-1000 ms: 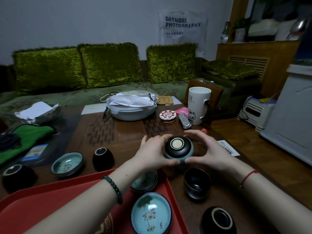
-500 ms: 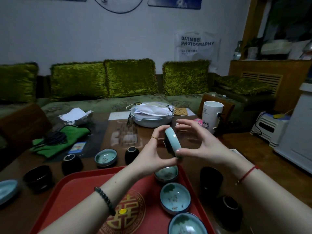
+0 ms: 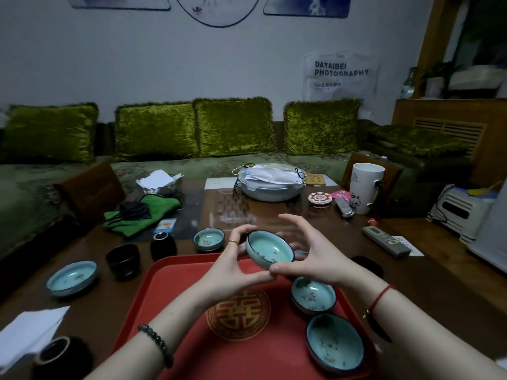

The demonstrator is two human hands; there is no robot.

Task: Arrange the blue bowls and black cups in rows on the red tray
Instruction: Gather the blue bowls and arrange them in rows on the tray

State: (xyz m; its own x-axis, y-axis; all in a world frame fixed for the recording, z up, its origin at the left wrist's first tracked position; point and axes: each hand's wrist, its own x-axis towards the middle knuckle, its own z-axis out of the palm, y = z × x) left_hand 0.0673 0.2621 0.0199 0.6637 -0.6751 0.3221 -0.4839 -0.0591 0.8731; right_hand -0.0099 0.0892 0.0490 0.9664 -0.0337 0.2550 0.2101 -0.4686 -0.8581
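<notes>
While both hands cradle it, the pale blue glazed ceramic bowl (image 3: pixel 270 249) hangs tilted in the air over the far edge of the red plastic tray (image 3: pixel 178 297), its mouth turned toward the camera. The left hand (image 3: pixel 233 259) curls round its left side, thumb beneath. The right hand (image 3: pixel 310 253) pinches the near lower edge with the thumb, its upper fingers arched clear; whether the lower ones press the far wall I cannot quite tell. Two matching blue bowls (image 3: pixel 312 296) sit in line along the tray's right edge. Two loose blue bowls (image 3: pixel 72 278) and several black cups (image 3: pixel 123 260) stand on the dark wooden table (image 3: pixel 96 311) beyond the tray's left and far edges. The held bowl looks light, rigid, slick with glaze and easily chipped. I judge it best gripped by rim and foot between thumb and fingers, then lowered flat, clear of its neighbours.
</notes>
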